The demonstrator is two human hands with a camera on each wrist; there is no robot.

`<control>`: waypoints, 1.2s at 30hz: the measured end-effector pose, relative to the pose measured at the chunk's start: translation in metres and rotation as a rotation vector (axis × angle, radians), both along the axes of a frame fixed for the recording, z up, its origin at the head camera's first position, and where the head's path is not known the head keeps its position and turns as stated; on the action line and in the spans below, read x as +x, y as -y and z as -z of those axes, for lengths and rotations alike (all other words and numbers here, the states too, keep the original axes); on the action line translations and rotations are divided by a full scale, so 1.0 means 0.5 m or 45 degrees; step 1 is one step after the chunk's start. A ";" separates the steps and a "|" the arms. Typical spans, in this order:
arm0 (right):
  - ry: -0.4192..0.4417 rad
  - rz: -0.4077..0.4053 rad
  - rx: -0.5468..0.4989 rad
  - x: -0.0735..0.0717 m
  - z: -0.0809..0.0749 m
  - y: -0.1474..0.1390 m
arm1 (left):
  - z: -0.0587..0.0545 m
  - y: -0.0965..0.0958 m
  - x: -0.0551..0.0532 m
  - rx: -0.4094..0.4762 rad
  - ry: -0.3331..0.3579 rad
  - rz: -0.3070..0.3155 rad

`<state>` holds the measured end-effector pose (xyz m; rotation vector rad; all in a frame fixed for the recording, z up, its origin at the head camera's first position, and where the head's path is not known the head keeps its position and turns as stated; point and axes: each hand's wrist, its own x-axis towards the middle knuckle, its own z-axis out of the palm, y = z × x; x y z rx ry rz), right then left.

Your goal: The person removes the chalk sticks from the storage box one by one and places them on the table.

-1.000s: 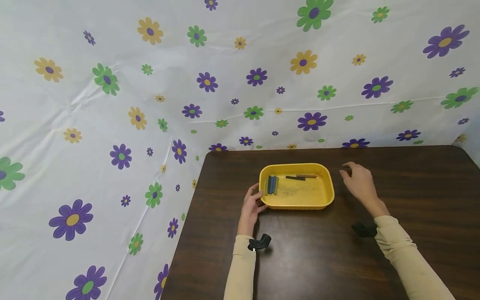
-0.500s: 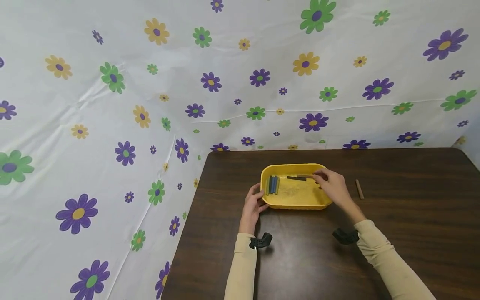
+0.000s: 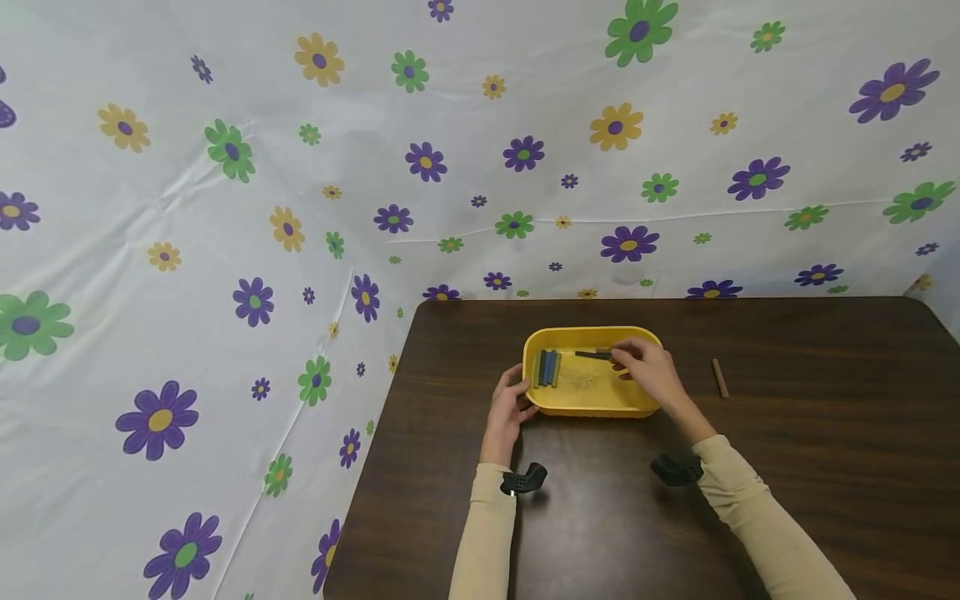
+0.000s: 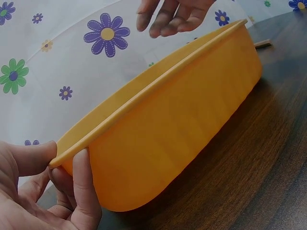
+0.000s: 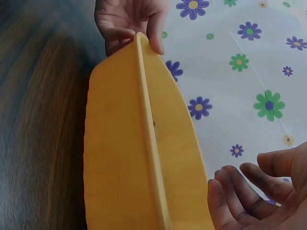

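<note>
A yellow tray (image 3: 592, 412) stands on the table. My left hand (image 3: 506, 408) grips its left end, with thumb (image 4: 33, 158) on the rim and fingers beneath, as the left wrist view shows. My right hand (image 3: 647, 371) hangs over the tray's right half, fingers loosely bent; both wrist views show nothing held. Just by its fingertips, inside the tray, lie a black pastel stick (image 3: 591, 356) and a brown one, mostly hidden by the hand. Several green and blue pastel sticks (image 3: 547, 368) line the tray's left end.
One brown pastel stick (image 3: 720, 378) lies on the dark wooden table (image 3: 817, 400), right of the tray. Behind and to the left hangs a white flowered sheet (image 3: 450, 108). Black cameras (image 3: 525, 479) sit on both wrists.
My right hand has moved left from the table to over the tray. A brown pastel stick now shows on the table where that hand was. The left hand keeps its grip.
</note>
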<state>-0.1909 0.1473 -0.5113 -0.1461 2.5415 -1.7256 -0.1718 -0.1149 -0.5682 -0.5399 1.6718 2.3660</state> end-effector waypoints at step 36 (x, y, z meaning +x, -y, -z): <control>0.183 -0.026 -0.175 0.007 0.015 0.044 | -0.007 -0.004 0.005 -0.035 -0.004 -0.034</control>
